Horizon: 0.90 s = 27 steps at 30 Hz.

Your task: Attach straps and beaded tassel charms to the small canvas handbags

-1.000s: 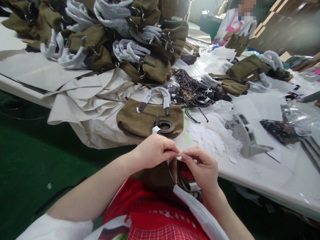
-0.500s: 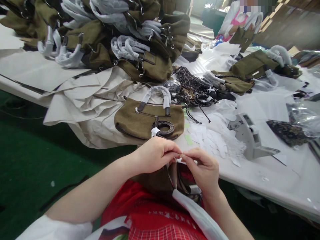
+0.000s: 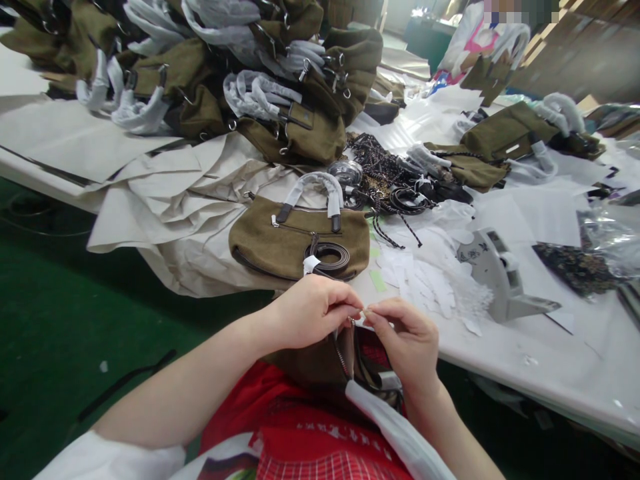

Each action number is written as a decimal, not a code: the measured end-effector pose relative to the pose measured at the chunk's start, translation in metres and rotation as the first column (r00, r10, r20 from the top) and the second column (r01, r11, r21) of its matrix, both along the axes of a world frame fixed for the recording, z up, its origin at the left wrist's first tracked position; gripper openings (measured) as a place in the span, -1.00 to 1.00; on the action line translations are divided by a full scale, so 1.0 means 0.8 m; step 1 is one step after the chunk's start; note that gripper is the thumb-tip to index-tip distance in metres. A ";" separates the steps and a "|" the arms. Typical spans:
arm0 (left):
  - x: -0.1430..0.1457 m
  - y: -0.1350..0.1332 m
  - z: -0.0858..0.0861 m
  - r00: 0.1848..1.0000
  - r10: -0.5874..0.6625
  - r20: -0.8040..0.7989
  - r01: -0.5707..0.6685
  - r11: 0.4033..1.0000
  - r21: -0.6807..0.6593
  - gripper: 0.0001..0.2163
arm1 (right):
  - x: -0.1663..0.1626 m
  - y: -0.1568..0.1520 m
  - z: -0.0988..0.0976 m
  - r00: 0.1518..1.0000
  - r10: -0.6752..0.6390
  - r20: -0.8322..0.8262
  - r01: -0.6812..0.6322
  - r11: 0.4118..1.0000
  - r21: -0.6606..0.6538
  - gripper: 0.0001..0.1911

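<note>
Bag rests against my red apron, mouth gaping, zip undone. Just over that zip, my left hand and right hand nearly meet, thumb and forefinger of each pinching at a tiny pale bit (too small for me to name). Light, steady pressure would, I judge, serve best here, without tugging the bag. Both hands curl inward, and my forearms slant in from either side. Beyond them, another bag with wrapped handles lies on the table.
</note>
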<state>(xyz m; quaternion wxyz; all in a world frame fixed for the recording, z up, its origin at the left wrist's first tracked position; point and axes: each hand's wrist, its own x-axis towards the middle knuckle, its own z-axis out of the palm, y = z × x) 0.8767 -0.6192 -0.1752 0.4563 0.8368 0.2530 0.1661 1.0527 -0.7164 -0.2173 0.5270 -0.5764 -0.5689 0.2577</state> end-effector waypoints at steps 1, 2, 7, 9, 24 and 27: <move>0.000 0.000 0.000 1.000 -0.001 0.002 0.001 1.000 0.000 -0.83 | 0.000 0.000 0.000 1.000 0.003 0.000 -0.003 1.000 -0.002 -0.93; -0.001 0.000 0.000 1.000 -0.003 0.005 0.003 1.000 0.002 -0.83 | -0.001 0.000 0.000 1.000 0.008 0.004 -0.008 1.000 -0.005 -0.93; -0.001 -0.001 0.000 1.000 -0.006 0.004 0.006 1.000 0.018 -0.83 | -0.003 -0.001 0.003 0.999 0.026 0.041 -0.025 0.999 -0.025 -0.94; -0.001 -0.002 -0.001 1.000 0.005 -0.004 -0.005 1.000 0.030 -0.83 | -0.003 -0.003 0.005 0.997 0.028 0.069 -0.027 1.000 -0.014 -0.93; 0.002 -0.015 -0.001 0.997 0.024 -0.077 -0.006 0.975 0.222 -0.60 | -0.008 0.006 -0.005 0.990 0.061 -0.130 -0.079 0.987 -0.141 -0.87; 0.001 -0.014 -0.004 0.998 -0.003 -0.056 0.018 0.963 0.269 -0.58 | -0.008 0.008 -0.002 0.989 0.088 -0.115 -0.106 0.982 -0.156 -0.86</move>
